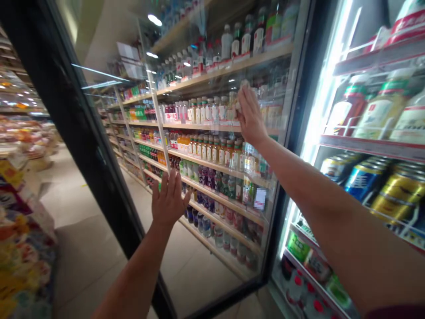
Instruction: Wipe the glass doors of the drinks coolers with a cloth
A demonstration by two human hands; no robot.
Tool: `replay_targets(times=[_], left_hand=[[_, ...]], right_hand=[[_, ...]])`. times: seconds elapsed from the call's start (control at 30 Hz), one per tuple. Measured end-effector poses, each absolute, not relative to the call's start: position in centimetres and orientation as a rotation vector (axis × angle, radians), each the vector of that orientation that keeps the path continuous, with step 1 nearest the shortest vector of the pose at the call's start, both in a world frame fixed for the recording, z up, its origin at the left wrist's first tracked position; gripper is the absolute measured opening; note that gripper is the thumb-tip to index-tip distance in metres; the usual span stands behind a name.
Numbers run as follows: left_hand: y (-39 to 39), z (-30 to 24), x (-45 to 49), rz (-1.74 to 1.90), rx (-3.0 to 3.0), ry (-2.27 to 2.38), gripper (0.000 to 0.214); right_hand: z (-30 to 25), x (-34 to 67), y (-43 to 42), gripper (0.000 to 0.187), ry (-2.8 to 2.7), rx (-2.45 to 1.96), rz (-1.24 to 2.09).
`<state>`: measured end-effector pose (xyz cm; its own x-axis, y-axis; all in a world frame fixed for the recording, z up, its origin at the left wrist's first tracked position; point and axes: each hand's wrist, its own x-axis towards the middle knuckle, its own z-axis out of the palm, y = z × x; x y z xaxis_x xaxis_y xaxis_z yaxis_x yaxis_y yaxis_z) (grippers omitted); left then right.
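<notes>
A glass door (212, 252) in a black frame stands swung out in front of me. My right hand (249, 114) is raised against the upper part of the pane, its fingers together over a pale crumpled cloth (245, 83). Only the cloth's edges show past the fingertips and along the side of the hand. Lower and to the left, my left hand (169, 199) is spread at the glass with nothing in it. Whether its palm touches the pane I cannot tell. A small white label (260, 198) sits on the glass near its right side.
At right, the lit cooler holds bottles (378, 106) and cans (395, 190) on wire-fronted shelves. Long shelves of drinks (212, 150) appear in the pane, either through it or mirrored. Beyond the door's black frame (96, 146), colourful packages (23, 248) line the left aisle.
</notes>
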<state>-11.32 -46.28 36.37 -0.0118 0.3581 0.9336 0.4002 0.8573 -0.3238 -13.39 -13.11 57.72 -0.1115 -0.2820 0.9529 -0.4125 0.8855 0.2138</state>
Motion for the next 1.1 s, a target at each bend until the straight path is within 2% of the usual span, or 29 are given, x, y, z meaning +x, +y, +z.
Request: replay_targets(times=[0.1,0.3,0.43,0.57,0.73,0.8,0.97,1.1], left_hand=[[-46.4,36.3,-11.5,-0.03,-0.601,-1.615,0.085],[-46.4,36.1,-11.7,-0.049,-0.612,-1.618,0.084],[-46.4,36.0,-11.8,-0.074,-0.622,-1.631,0.084],[-46.6,35.8,-11.9,-0.118,-0.618,-1.685,0.083],[-46.7,35.7,-12.1,-0.162,-0.635,-1.684,0.083],[-46.7,35.9,-12.1,-0.139,-0.631,-1.657,0.082],[-46.6,35.9,-11.9,-0.145,-0.619,-1.654,0.083],[-46.4,35.8,-11.3,-0.175,-0.625,-1.655,0.074]], right_hand=[[58.9,-14.5,-12.4,0.06,-1.598,0.41,0.235],[54.7,-14.2,-14.5,0.064,-1.631,0.574,0.237],[58.6,-15.2,-13.4,0.071,-1.613,0.513,0.291],[61.6,-15.2,-15.1,0.065,-1.628,0.368,0.402],[57.8,-12.6,-19.1,0.06,-1.809,0.677,0.136],[57.9,-12.5,-18.8,0.058,-1.821,0.728,0.074],[63.0,-14.5,-16.5,0.059,-1.623,0.327,0.346],[62.1,-14.7,-17.2,0.061,-1.635,0.319,0.291]])
